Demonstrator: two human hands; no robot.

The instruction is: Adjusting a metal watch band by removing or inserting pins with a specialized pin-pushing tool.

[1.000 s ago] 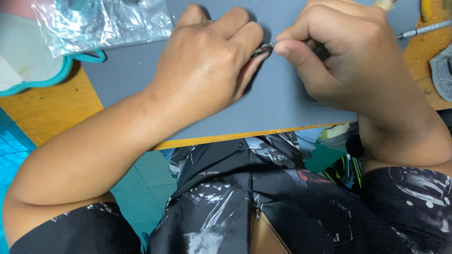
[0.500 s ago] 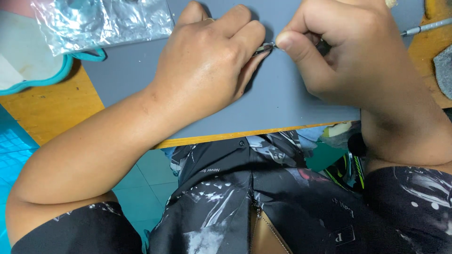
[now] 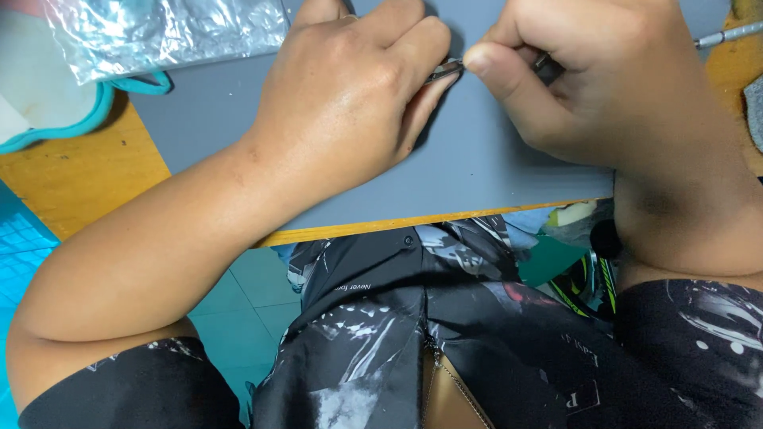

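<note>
Way out past the left hand's wrist side there's a teal-rimmed tray (image 3: pixel 75 131) sitting on the wooden table (image 3: pixel 87 187), and a crinkly clear plastic bag (image 3: pixel 159 32) lies partly over it, spilling onto the grey mat (image 3: pixel 477 171). The left hand (image 3: pixel 350 95) rests on that mat with its fingers curled in tight, thumb side turned toward the other hand — it's pinched shut on a small metal part (image 3: pixel 443 71), a thin dark sliver that only pokes out at the fingertips, so I can't tell what it actually is. The right hand (image 3: pixel 604 79) sits just beside it, nearly knuckle to knuckle, fingers also closed, with the thumb tip pressed right up against the end of the same part. So the part is clamped between both hands, held just above the mat at the point where the fingertips meet. Off past the right hand's knuckles a slim metal tool (image 3: pixel 727 33) lies near the mat's edge, and only its tip shows. Below both wrists the mat ends at the table edge — under that it's just the person's dark patterned shirt.
</note>
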